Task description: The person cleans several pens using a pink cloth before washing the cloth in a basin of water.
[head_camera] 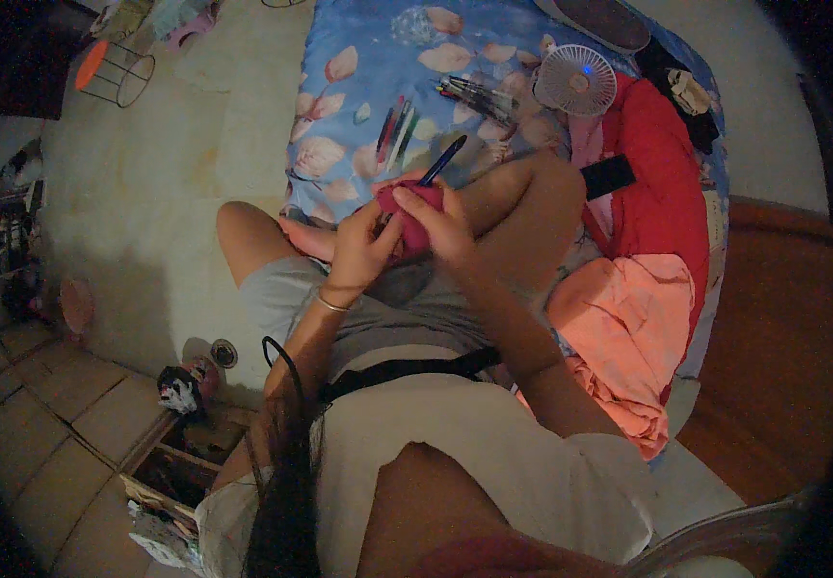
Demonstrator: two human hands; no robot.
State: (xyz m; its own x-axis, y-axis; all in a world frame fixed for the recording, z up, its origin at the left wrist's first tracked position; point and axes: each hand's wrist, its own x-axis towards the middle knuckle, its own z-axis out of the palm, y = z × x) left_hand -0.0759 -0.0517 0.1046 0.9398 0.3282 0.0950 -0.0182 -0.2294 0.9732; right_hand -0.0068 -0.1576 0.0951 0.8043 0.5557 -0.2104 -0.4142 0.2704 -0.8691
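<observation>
Above my crossed legs, my right hand (446, 224) grips a magenta pouch (410, 230), its thumb across the front. My left hand (364, 249) is on the pouch's left side, with the fingertips pinched at its edge. What those fingertips hold is too small to make out. A dark blue pen (445, 159) slants up from the top of the pouch beside my right hand. Whether it sits inside the pouch or between the fingers, I cannot tell. Beyond my hands, several pens (397, 134) lie side by side, and a bundle of pens (478, 100) lies farther right.
Blue leaf-patterned bedding (337, 144) is spread before me. A white fan (577, 79) stands at the right, near a red garment (658, 159) and a black phone-like slab (608, 178). An orange cloth (622, 311) lies by my right knee. A divided wooden box (183, 462) is at lower left.
</observation>
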